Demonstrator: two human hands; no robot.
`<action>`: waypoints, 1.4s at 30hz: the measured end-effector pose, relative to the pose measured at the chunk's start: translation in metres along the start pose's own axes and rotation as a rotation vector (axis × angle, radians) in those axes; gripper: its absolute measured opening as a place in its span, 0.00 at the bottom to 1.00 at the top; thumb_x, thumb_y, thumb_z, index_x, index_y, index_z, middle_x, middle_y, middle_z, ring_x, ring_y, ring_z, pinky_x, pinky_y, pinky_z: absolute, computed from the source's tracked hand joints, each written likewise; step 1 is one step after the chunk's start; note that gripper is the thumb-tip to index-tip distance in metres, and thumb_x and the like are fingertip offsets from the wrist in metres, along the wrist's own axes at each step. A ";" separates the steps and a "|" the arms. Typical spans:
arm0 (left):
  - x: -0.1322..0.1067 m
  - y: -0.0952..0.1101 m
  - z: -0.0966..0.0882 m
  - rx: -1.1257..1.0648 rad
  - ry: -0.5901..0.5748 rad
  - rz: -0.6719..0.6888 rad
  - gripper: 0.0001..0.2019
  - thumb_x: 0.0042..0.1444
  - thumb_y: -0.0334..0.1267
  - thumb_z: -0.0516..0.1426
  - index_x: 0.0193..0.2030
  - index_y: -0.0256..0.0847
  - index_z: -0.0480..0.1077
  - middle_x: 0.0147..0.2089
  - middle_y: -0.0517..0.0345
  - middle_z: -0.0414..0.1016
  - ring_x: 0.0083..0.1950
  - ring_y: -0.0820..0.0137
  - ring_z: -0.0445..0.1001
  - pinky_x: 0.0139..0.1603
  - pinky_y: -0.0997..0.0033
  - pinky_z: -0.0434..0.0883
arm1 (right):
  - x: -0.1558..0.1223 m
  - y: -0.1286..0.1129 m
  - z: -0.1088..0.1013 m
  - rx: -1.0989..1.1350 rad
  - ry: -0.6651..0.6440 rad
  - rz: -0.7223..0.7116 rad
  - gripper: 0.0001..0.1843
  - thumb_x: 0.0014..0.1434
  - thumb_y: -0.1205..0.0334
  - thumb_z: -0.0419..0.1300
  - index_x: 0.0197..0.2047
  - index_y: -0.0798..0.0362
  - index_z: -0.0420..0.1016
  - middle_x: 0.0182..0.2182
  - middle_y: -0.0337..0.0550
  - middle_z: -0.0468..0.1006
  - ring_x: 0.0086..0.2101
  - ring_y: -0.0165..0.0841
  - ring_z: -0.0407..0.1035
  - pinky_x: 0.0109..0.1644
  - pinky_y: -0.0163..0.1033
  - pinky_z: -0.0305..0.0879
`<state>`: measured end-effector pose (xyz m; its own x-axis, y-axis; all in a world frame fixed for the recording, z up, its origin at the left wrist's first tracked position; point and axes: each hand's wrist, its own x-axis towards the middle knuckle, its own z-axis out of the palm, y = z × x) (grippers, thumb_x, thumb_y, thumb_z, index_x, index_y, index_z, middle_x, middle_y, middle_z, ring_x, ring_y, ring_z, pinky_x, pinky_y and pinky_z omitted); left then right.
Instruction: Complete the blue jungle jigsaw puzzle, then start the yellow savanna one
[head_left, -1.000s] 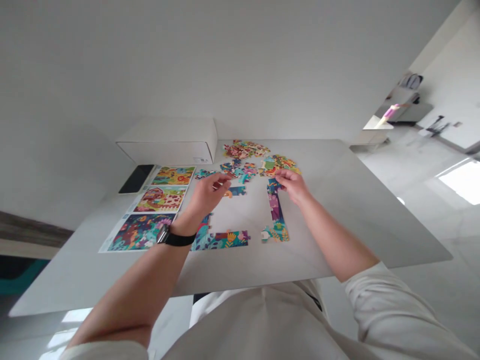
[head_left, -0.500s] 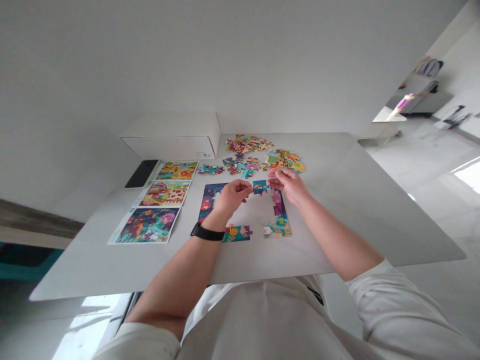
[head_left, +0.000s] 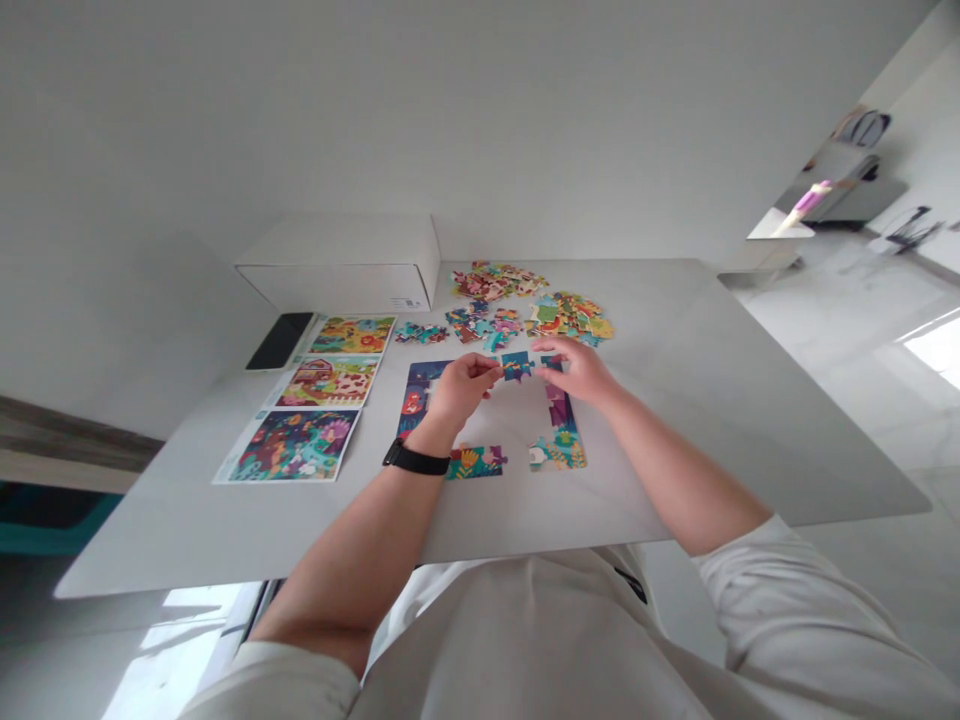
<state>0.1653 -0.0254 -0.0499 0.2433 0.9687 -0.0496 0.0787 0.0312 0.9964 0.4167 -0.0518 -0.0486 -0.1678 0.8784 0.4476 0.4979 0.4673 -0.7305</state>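
Observation:
A dark blue puzzle piece (head_left: 516, 366) with orange marks is pinched at its left edge by my left hand (head_left: 466, 387), which wears a black band at the wrist. Just right of that piece is my right hand (head_left: 576, 370), thumb and fingers apart with nothing seen between them. Both hands are over the top side of a partly joined puzzle frame (head_left: 564, 452). Its left side shows a red animal, and my left hand and wrist hide part of it. Joined orange and teal pieces (head_left: 477, 462) lie along the bottom, with a gap to their right.
Piles of loose pieces lie behind the hands: pink-brown ones (head_left: 496, 282), yellow-green ones (head_left: 571, 316) and blue-purple ones (head_left: 480, 324). On the left are a sheet with three pictures (head_left: 294, 447) and a black phone (head_left: 280, 341). A white box (head_left: 330, 285) stands against the wall.
The blue piece has shifted slightly left in my left hand's pinch. My right hand's fingers have spread farther apart beside it.

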 end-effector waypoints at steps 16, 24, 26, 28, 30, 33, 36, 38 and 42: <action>-0.003 0.002 0.006 0.156 -0.027 0.045 0.19 0.59 0.51 0.65 0.50 0.41 0.76 0.39 0.53 0.81 0.34 0.70 0.76 0.32 0.72 0.73 | -0.002 -0.010 0.000 -0.288 -0.091 -0.084 0.18 0.61 0.65 0.68 0.54 0.45 0.80 0.55 0.48 0.82 0.58 0.46 0.73 0.68 0.55 0.66; -0.014 -0.001 0.014 0.535 -0.162 0.293 0.16 0.64 0.41 0.61 0.57 0.42 0.75 0.58 0.49 0.81 0.43 0.67 0.80 0.50 0.64 0.77 | -0.001 0.018 -0.005 -0.398 -0.099 0.033 0.10 0.59 0.64 0.71 0.46 0.48 0.83 0.49 0.48 0.84 0.52 0.44 0.76 0.62 0.51 0.69; -0.016 -0.002 0.016 0.617 -0.203 0.347 0.17 0.65 0.41 0.60 0.59 0.44 0.75 0.59 0.49 0.80 0.43 0.66 0.80 0.54 0.61 0.76 | -0.001 0.020 -0.004 -0.416 -0.103 0.047 0.10 0.59 0.64 0.71 0.45 0.48 0.83 0.49 0.48 0.85 0.52 0.44 0.76 0.61 0.50 0.68; -0.019 -0.001 0.017 0.680 -0.246 0.398 0.19 0.65 0.41 0.60 0.62 0.43 0.74 0.61 0.48 0.80 0.47 0.62 0.80 0.59 0.58 0.75 | 0.000 0.022 -0.002 -0.430 -0.101 0.057 0.09 0.60 0.63 0.72 0.45 0.47 0.84 0.48 0.47 0.85 0.51 0.44 0.77 0.61 0.50 0.69; -0.020 0.000 0.019 0.722 -0.288 0.439 0.21 0.65 0.41 0.60 0.65 0.43 0.73 0.64 0.47 0.79 0.54 0.59 0.80 0.63 0.55 0.73 | 0.001 0.023 -0.001 -0.445 -0.108 0.062 0.08 0.61 0.62 0.71 0.45 0.47 0.84 0.48 0.46 0.86 0.51 0.44 0.78 0.61 0.49 0.69; -0.021 0.000 0.020 0.772 -0.336 0.448 0.24 0.66 0.42 0.61 0.68 0.43 0.71 0.67 0.47 0.76 0.62 0.56 0.77 0.69 0.53 0.70 | 0.000 0.025 0.000 -0.462 -0.120 0.058 0.09 0.61 0.61 0.71 0.46 0.46 0.85 0.50 0.46 0.86 0.53 0.44 0.77 0.64 0.51 0.68; -0.022 -0.002 0.020 0.808 -0.349 0.435 0.25 0.67 0.44 0.60 0.69 0.44 0.70 0.69 0.46 0.75 0.65 0.55 0.75 0.70 0.52 0.68 | -0.001 0.026 -0.003 -0.476 -0.098 0.071 0.12 0.60 0.62 0.71 0.48 0.46 0.86 0.53 0.46 0.85 0.56 0.45 0.76 0.65 0.53 0.68; -0.021 -0.004 0.020 0.821 -0.348 0.434 0.25 0.67 0.44 0.60 0.70 0.43 0.70 0.70 0.45 0.74 0.65 0.55 0.75 0.70 0.52 0.68 | -0.001 0.026 -0.006 -0.491 -0.071 0.099 0.13 0.59 0.65 0.70 0.48 0.46 0.86 0.52 0.46 0.85 0.55 0.45 0.76 0.64 0.53 0.69; -0.019 -0.006 0.020 0.836 -0.338 0.432 0.25 0.68 0.44 0.59 0.69 0.42 0.70 0.69 0.45 0.75 0.66 0.55 0.75 0.71 0.52 0.68 | -0.001 0.026 -0.013 -0.520 -0.079 0.116 0.14 0.60 0.72 0.65 0.44 0.47 0.89 0.48 0.47 0.84 0.51 0.43 0.77 0.61 0.50 0.72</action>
<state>0.1797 -0.0494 -0.0562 0.6636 0.7310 0.1591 0.5419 -0.6163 0.5714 0.4402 -0.0416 -0.0610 -0.1407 0.9355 0.3242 0.8694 0.2734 -0.4115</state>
